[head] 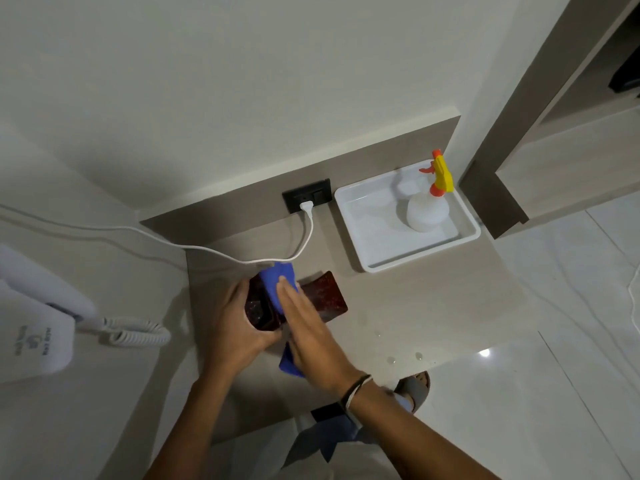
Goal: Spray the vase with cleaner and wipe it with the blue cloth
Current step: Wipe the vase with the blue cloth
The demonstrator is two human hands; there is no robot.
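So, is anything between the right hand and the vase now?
Only the blue cloth: the right hand presses it flat against the vase, which the left hand grips. Nothing else visible stands between them.

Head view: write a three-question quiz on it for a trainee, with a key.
1. True or false: the spray bottle stands in the white tray.
2. The right hand, fingers straight, presses what against the vase? A. a sponge B. the blue cloth C. a paper towel
3. Fill in: the left hand grips the ____.
Key: 1 true; 2 B; 3 vase.
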